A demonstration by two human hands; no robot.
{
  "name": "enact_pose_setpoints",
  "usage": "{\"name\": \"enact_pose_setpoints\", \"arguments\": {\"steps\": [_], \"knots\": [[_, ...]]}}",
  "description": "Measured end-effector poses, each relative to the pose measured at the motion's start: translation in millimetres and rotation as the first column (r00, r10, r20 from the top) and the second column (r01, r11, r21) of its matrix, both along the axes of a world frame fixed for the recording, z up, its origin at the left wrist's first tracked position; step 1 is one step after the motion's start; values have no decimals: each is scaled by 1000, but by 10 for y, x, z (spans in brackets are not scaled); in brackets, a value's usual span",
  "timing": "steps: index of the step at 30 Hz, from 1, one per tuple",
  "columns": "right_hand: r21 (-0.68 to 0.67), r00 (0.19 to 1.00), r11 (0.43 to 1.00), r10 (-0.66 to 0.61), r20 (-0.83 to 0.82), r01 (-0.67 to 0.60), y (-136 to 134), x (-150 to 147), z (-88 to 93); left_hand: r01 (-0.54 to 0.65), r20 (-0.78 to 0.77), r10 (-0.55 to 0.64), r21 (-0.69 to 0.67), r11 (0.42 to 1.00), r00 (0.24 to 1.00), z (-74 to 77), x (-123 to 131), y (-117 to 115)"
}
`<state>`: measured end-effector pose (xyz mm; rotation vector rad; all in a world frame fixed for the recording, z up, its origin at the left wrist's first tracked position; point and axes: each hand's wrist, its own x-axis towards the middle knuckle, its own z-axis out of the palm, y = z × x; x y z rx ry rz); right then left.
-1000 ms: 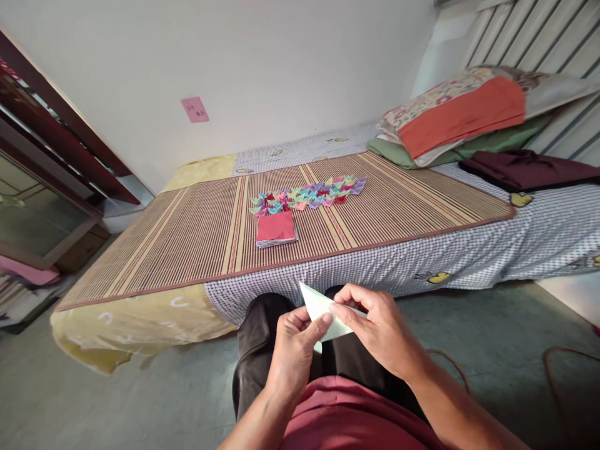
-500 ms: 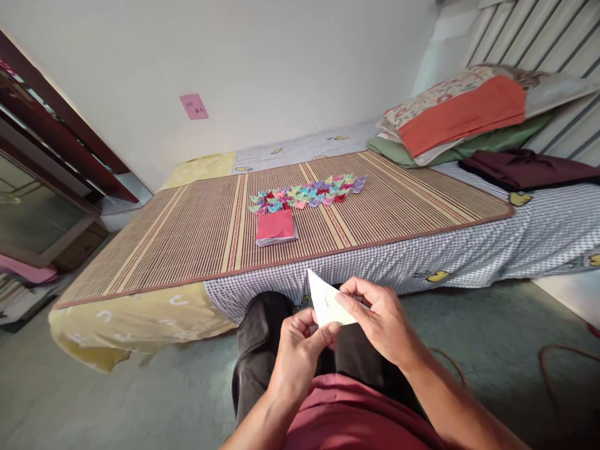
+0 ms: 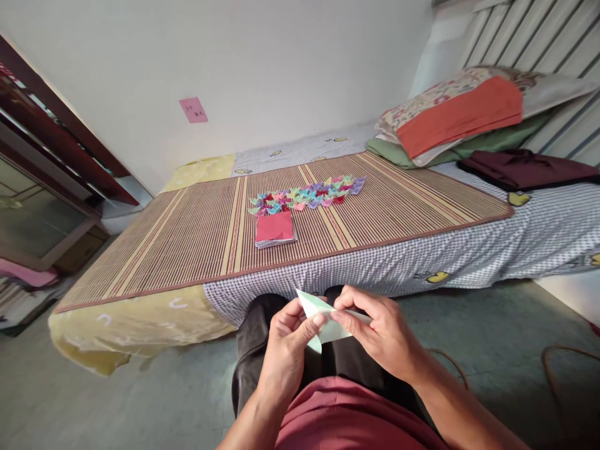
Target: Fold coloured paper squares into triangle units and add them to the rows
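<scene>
Both my hands hold a pale green folded paper [image 3: 313,305] above my lap, just in front of the bed's edge. My left hand [image 3: 285,350] pinches its near left part with thumb and fingers. My right hand [image 3: 379,331] pinches the right part, fingers pressed along a fold. On the striped woven mat [image 3: 197,237] lies a stack of paper with a red sheet on top [image 3: 274,228]. Behind it several small folded paper figures in many colours [image 3: 307,194] lie in rows.
The bed [image 3: 515,237] has a checked sheet and a yellow cover at its left end. Pillows [image 3: 464,112] and a dark red cloth [image 3: 525,169] lie at the right. A pink note [image 3: 193,110] sticks to the wall. Cables [image 3: 557,369] lie on the floor at right.
The paper was tilted up half a second ago and now lies flatter and lower between my hands. Both hands have shifted their grip slightly along it.
</scene>
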<state>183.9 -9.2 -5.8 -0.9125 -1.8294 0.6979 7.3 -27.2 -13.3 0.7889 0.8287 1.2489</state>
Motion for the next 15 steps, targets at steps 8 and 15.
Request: {"name": "enact_pose_setpoints", "arguments": {"steps": [8, 15], "knots": [[103, 999, 994, -36, 6, 36, -24, -20, 12, -92, -70, 94, 22, 995, 993, -1, 6, -22], [-72, 996, 994, -88, -28, 86, -4, -17, 24, -75, -31, 75, -1, 997, 997, -6, 61, -17]]}}
